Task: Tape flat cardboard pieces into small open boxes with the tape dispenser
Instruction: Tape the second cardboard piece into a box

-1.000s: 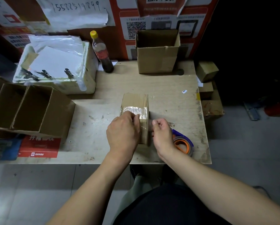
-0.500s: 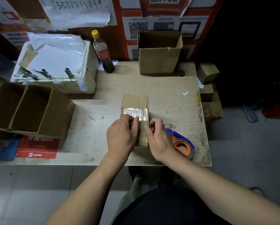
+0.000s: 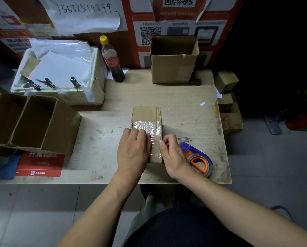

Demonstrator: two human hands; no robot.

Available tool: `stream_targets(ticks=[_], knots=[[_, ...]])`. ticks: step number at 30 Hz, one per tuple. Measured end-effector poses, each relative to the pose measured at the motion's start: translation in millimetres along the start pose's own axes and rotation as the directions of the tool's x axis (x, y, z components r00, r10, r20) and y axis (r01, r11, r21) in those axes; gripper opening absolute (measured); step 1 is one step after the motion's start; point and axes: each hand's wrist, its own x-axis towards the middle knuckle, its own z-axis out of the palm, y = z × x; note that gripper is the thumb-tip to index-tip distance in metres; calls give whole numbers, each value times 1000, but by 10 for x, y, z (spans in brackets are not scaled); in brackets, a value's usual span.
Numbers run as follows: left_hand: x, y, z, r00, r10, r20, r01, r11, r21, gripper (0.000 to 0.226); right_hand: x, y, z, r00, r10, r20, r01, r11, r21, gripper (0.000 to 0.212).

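Cardboard, folded into a small flattish box (image 3: 147, 118), lies mid-worktop (image 3: 184, 107) with its long axis running near to far, a shiny band of clear tape (image 3: 145, 126) across its middle. Both hands sit at its near end. The left hand (image 3: 133, 150) lies palm down on top, fingers curved over the tape and pressing it. The right hand (image 3: 172, 154), at the box's right edge, has fingers curled with the thumb against that edge; whether it pinches tape is unclear. Just right of that hand lies the blue-and-orange tape dispenser (image 3: 199, 159), nearer the right hand.
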Motion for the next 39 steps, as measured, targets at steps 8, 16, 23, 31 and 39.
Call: stream_targets(ticks=[8, 16, 23, 31, 39], knots=[[-14, -9, -52, 809, -551, 204, 553, 831, 55, 69, 213, -48, -117, 977, 192, 98, -198, 978, 60, 33], [21, 38, -145, 631, -553, 543, 667, 745, -16, 75, 435, -101, -242, 981, 129, 143, -109, 984, -140, 43], [42, 64, -102, 662, -576, 480, 678, 733, -57, 42, 553, -94, -224, 952, 204, 229, -196, 979, -55, 53], [123, 74, -94, 589, -601, 541, 734, 678, -45, 59, 389, 51, -275, 914, 211, 347, -223, 975, -4, 42], [87, 17, -104, 622, -554, 553, 724, 676, -138, 35, 374, -53, -343, 813, 266, 518, -290, 956, -37, 40]])
